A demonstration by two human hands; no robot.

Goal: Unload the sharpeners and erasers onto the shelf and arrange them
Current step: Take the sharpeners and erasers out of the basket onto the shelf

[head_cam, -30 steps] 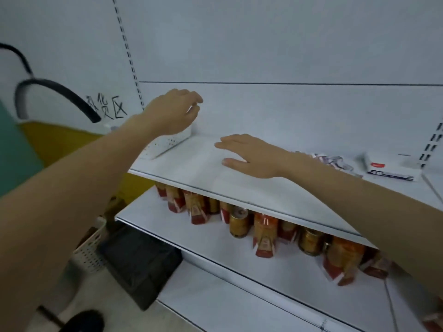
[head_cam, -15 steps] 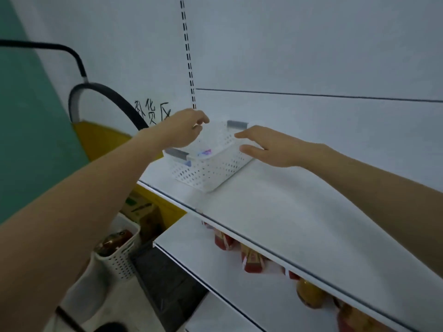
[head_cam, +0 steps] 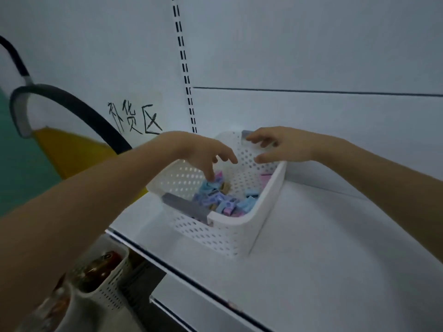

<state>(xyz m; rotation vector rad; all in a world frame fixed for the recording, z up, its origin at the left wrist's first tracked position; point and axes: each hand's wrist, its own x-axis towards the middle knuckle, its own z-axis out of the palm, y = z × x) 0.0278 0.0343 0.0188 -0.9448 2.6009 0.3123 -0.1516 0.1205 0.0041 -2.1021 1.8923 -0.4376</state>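
The left hand (head_cam: 206, 153) dips its fingers into the sharpeners and erasers (head_cam: 225, 200); whether it pinches one is not clear. The right hand (head_cam: 285, 144) is spread loosely at the far rim of the basket (head_cam: 215, 236). All pieces seen lie in the basket on the shelf (head_cam: 335, 248), so unloading seems only at its start.

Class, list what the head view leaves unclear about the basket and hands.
Head view only:
1. Pieces: too small and blurred to tell sharpeners from erasers.
2. Left hand: its fingers hide whether it pinches a piece.
3. Right hand: its back hides any grip on the basket rim.
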